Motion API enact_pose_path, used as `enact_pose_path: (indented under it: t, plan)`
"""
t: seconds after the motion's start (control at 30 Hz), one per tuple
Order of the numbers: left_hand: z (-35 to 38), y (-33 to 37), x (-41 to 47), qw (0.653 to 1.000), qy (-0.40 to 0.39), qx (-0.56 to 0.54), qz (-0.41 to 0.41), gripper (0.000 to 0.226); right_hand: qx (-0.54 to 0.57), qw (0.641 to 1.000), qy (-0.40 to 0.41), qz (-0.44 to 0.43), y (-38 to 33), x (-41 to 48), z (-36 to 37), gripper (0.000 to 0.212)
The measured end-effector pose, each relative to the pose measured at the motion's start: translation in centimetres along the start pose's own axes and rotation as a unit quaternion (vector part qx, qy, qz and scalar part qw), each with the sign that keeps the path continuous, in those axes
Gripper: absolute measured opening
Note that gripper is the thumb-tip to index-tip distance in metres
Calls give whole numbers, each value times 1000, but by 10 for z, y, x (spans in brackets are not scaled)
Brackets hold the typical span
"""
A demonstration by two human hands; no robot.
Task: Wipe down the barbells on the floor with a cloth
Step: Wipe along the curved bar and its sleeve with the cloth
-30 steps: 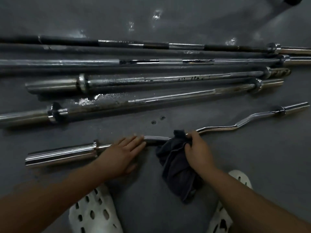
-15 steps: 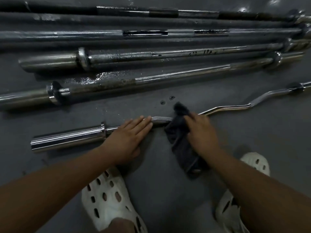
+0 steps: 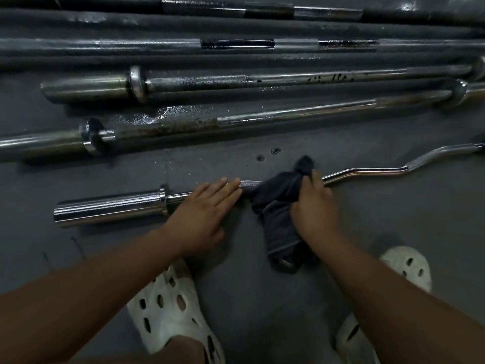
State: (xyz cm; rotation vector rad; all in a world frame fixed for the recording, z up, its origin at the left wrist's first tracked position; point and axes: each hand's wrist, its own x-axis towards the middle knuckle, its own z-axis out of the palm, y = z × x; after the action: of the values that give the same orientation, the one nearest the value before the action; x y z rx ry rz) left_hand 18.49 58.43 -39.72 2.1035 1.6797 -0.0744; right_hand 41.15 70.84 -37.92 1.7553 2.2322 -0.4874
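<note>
Looking down on a dark grey, finely textured rubber floor (image 3: 393,219) filling the whole frame. Glinting dimly with wet specks (image 3: 168,111) left of centre and pale glare (image 3: 408,6) at upper right. Showing two small round pits (image 3: 267,154) near centre, thin scratch marks (image 3: 78,248) at lower left.

Left hand (image 3: 207,214) rests flat on the curl bar (image 3: 367,171); right hand (image 3: 313,206) grips the dark cloth (image 3: 278,203) over it. Four straight barbells (image 3: 288,115) lie toward 12 o'clock.

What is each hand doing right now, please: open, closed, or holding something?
Left hand: open, fingers straight, resting flat on the curved bar.
Right hand: closed on the dark cloth, pressing it against the same bar.
</note>
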Motion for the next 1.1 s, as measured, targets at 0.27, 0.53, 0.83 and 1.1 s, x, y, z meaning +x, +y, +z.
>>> enact_pose_path:
  t: [0.27,0.53,0.83,1.1]
  plan:
    - [-4,-1,-1,994,44,-101,-29,76,51,977,-106,-179,-47,-7,4,82]
    - [-5,10,5,986,64,-133,-81,70,30,977,-96,-189,-70,-24,11,73]
    - [-5,16,8,986,78,-111,-96,79,-34,998,-22,-38,-19,5,-7,30]
    - [3,16,3,997,-1,10,-74,104,-48,989,-50,-132,11,19,-13,41]
